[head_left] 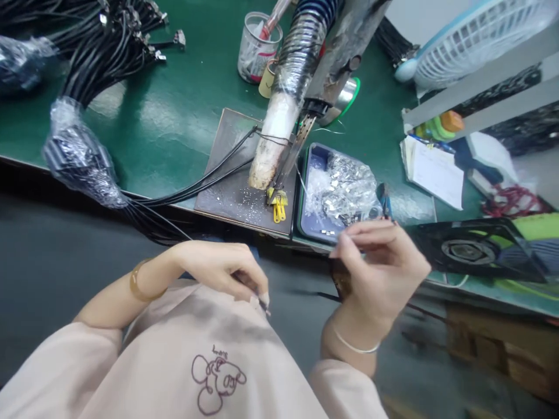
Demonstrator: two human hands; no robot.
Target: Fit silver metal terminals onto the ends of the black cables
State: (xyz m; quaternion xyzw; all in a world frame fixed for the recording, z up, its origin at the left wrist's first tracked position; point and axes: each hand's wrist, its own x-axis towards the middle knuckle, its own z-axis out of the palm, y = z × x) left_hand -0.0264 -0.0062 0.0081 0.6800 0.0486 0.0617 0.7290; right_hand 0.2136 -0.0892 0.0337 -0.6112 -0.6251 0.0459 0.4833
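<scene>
My left hand [227,270] is closed in front of my body, below the table edge. Its thumb and fingertips pinch a small dark end [264,306], which looks like the tip of a black cable; most of it is hidden by the fingers. My right hand [379,267] is raised by the near edge of a blue-grey tray [301,218], thumb and index finger pressed together. Whatever is between those fingertips is too small and blurred to tell. In the tray lie clear plastic bags [349,183] with small shiny metal parts, and a few loose pieces [327,233] near its front.
Black cables [196,189] run from a plastic-wrapped bundle [81,154] onto a dark board [227,201]. Over the board hang a foil-wrapped hose [283,110] and a metal rod holding yellow clips [279,210]. Pliers [385,201], a notepad [437,171] and a black fan [476,250] are to the right.
</scene>
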